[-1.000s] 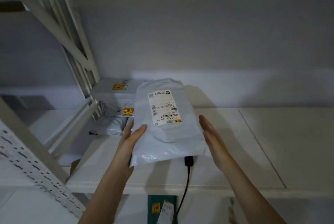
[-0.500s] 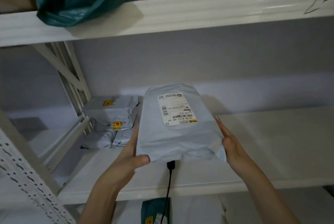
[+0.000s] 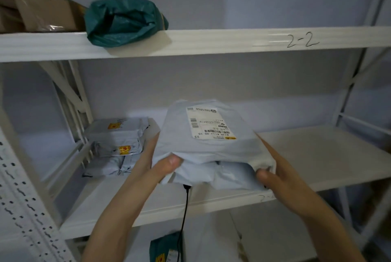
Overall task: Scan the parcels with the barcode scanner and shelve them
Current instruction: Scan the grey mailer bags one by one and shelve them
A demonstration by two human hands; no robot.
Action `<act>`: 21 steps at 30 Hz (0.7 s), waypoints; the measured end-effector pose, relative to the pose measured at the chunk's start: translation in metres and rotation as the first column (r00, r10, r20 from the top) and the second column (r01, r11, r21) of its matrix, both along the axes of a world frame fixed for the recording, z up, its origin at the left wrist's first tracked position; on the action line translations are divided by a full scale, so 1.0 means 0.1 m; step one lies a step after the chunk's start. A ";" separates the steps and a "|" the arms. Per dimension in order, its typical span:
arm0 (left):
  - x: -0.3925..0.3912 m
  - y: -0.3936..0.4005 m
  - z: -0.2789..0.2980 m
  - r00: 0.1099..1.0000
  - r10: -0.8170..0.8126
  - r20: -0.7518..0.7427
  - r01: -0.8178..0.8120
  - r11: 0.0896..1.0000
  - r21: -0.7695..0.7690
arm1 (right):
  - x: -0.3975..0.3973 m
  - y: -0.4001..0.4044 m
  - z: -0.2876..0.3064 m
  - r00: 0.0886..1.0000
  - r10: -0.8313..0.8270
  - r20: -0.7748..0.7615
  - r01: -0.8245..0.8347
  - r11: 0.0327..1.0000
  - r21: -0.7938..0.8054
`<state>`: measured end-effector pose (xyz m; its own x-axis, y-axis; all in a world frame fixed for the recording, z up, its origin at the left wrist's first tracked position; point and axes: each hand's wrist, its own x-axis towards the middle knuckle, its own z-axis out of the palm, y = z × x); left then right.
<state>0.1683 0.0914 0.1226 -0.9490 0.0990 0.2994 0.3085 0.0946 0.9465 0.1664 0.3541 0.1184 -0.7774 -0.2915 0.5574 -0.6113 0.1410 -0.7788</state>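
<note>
A light grey parcel bag (image 3: 209, 135) with a white shipping label faces up over the middle shelf (image 3: 317, 156). My left hand (image 3: 163, 164) grips its left near corner, thumb on top. On the right near corner my right hand (image 3: 273, 168) holds it, thumb curled under the edge. The bag's lower flap is folded beneath. A black cable (image 3: 184, 211) hangs down from under the parcel; the scanner itself is hidden.
A stack of grey parcels (image 3: 118, 141) with yellow stickers sits at the shelf's left back. The upper shelf, marked 2-2 (image 3: 302, 40), carries a green bag (image 3: 122, 20) and a cardboard box (image 3: 46, 14). Another green parcel (image 3: 165, 249) lies below. A perforated upright (image 3: 23, 209) stands at left.
My right hand has gone from open beside the parcel to gripping its right corner. The parcel now lies flatter, held by both hands, and my view has tilted up to show the upper shelf.
</note>
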 end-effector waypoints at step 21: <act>-0.22 0.44 1.94 0.860 0.021 -0.509 -0.066 0.995 -0.072 | -0.30 0.28 1.87 0.935 -0.164 -0.316 0.140 0.985 -0.097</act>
